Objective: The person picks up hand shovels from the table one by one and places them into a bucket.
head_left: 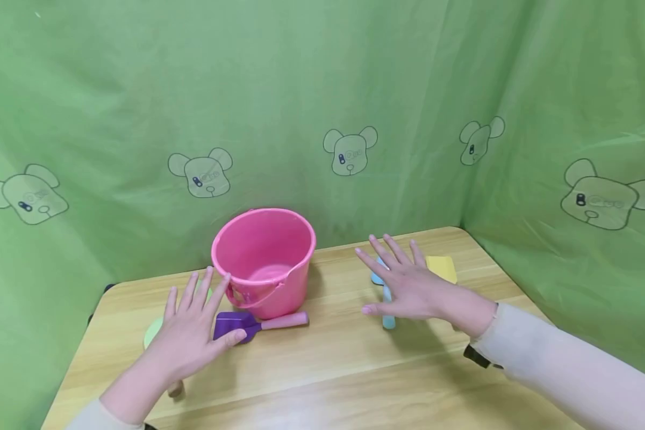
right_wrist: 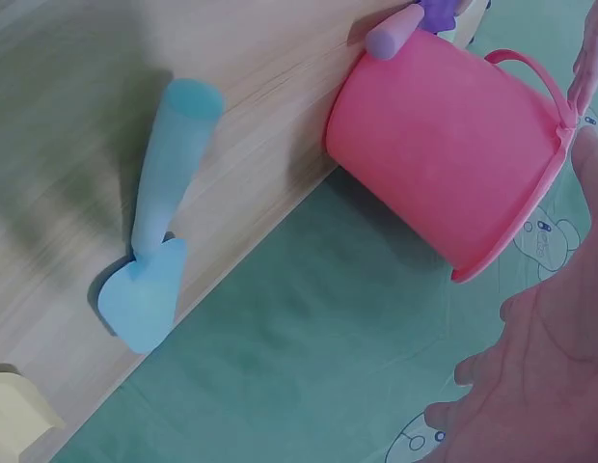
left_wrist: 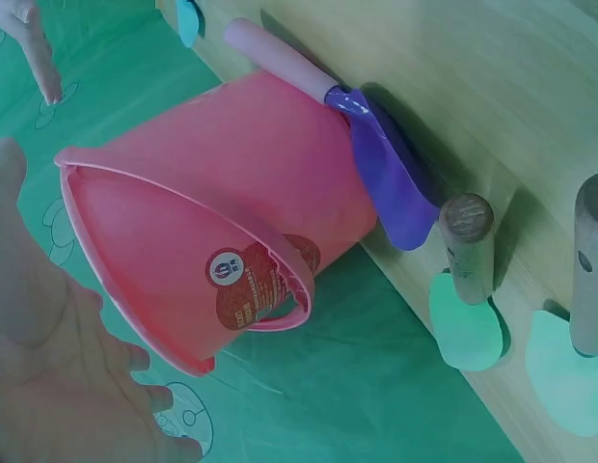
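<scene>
Palm down with fingers spread, the left hand (head_left: pixel 188 337) hovers over the table's left part, holding nothing. Close to its thumb lies a purple shovel (head_left: pixel 236 324) with a pink handle, in front of a pink bucket (head_left: pixel 295 286). Two green shovels (left_wrist: pixel 467 328) (left_wrist: pixel 567 376) with wooden handles show in the left wrist view, partly hidden by the hand in the head view. The right hand (head_left: pixel 414 289), also spread and empty, is above a blue shovel (head_left: pixel 389 316). Beyond its wrist is a yellow tool head (head_left: pixel 442 268); its handle is hidden.
The wooden table (head_left: pixel 312 382) has rounded back corners. Green curtain (head_left: pixel 279 107) with mouse-like head drawings hangs behind it and along both sides. The bucket stands upright near the back edge, its handle folded down at the front.
</scene>
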Tool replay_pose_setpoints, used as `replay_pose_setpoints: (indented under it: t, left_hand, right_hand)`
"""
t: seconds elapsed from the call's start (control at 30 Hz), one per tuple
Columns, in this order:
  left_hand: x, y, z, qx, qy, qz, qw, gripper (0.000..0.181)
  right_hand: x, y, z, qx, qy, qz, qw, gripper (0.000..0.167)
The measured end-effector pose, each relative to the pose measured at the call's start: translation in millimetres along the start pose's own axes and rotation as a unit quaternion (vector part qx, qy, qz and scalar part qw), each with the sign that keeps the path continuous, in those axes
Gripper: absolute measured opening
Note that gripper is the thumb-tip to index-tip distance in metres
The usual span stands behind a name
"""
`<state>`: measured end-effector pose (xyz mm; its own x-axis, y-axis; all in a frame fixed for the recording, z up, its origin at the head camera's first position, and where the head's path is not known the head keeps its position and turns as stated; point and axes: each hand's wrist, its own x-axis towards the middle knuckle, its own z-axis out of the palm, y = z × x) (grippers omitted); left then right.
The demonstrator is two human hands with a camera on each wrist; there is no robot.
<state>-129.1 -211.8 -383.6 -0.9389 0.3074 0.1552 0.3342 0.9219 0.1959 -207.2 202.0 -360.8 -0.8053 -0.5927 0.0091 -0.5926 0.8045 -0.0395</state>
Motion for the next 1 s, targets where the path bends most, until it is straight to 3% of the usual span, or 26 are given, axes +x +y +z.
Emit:
replay_pose_setpoints:
  t: [0.5, 1.0]
  left_hand:
    - [11.7, 0.3, -1.4, 0.001, -0.005, 0.004, 1.0000, 0.095]
    - [19.1, 13.3, -1.9, 0.003, -0.008, 0.013, 0.9999, 0.095]
  right_hand:
    - [14.2, -11, -11, 0.000, -0.007, -0.007, 1.0000, 0.106]
    - [23.3, -18, -12, -0.002, -0.019, -0.015, 0.9997, 0.107]
